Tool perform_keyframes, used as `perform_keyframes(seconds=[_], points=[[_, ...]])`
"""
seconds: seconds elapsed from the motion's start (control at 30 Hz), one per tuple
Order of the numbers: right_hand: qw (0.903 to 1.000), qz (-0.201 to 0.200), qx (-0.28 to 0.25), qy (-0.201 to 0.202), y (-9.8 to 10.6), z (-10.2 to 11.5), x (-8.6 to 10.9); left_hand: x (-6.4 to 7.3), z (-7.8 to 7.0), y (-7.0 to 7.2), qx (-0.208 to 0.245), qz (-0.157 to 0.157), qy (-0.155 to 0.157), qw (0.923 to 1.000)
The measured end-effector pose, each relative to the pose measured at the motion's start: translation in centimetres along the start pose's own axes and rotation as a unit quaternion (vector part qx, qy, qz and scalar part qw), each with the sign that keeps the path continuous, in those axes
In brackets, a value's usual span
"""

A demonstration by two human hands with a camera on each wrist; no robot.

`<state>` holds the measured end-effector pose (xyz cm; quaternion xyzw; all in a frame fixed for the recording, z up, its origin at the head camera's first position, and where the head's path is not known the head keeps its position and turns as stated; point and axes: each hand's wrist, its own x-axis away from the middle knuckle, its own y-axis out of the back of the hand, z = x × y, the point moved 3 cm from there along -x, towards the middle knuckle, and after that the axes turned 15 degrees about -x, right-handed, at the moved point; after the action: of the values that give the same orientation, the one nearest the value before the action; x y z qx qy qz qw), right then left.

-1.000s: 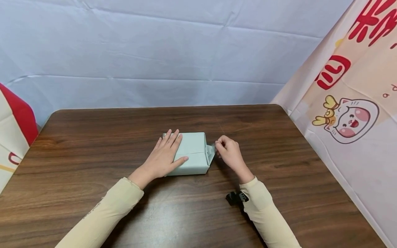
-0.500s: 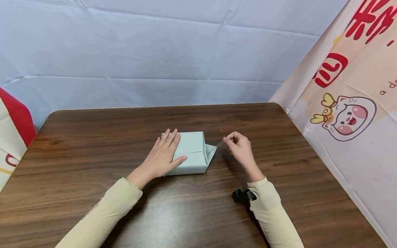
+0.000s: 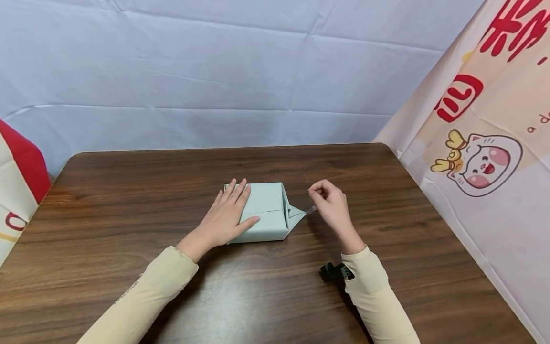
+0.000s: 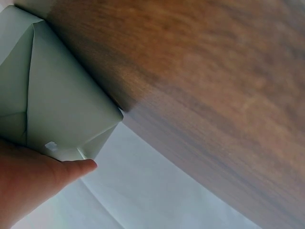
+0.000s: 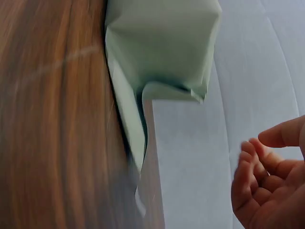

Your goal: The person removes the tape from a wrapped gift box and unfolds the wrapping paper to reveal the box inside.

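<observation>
A box wrapped in pale green paper (image 3: 265,225) lies on the wooden table. My left hand (image 3: 225,217) rests on its top left part, fingers spread and thumb out. A folded paper flap (image 3: 296,217) sticks out from the right end, coming to a point, and a small clear strip of tape (image 5: 139,202) hangs from that tip. Just to the right of the tape hovers my right hand (image 3: 333,208), thumb and fingers loosely curled. In the right wrist view nothing shows between its fingertips. The left wrist view shows the folded left end of the box with a small white patch.
The wooden table (image 3: 150,200) reaches back to a pale cloth backdrop (image 3: 206,71). A printed cloth (image 3: 485,162) hangs at the right. A black wrist camera (image 3: 335,272) sits on the right sleeve.
My right hand has drawn away from the flap to the right and let go of the tape, which stays on the flap tip. The flap now lies lower and farther out. My left hand stays put.
</observation>
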<state>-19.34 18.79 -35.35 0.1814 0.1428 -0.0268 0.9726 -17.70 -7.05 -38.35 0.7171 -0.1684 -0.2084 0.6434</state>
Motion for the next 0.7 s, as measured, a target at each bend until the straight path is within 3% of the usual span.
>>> perform_keyframes(seconds=[0.17, 0.37, 0.57, 0.7], points=[[0.9916, 0.100, 0.020, 0.080, -2.4, 1.4, 0.3, 0.1, 0.0, -0.1, 0.001, 0.001, 0.002, 1.0000], [0.9534, 0.249, 0.082, 0.148, -5.8, 1.9, 0.7, 0.1, 0.0, -0.3, -0.003, -0.002, 0.002, 1.0000], [0.9178, 0.320, 0.142, 0.187, -7.8, 1.5, 0.9, 0.2, -0.2, -0.4, -0.005, -0.002, 0.000, 1.0000], [0.9056, 0.338, 0.160, 0.199, -8.3, 1.1, 0.9, 0.1, -0.1, -0.5, -0.010, 0.003, 0.000, 0.9999]])
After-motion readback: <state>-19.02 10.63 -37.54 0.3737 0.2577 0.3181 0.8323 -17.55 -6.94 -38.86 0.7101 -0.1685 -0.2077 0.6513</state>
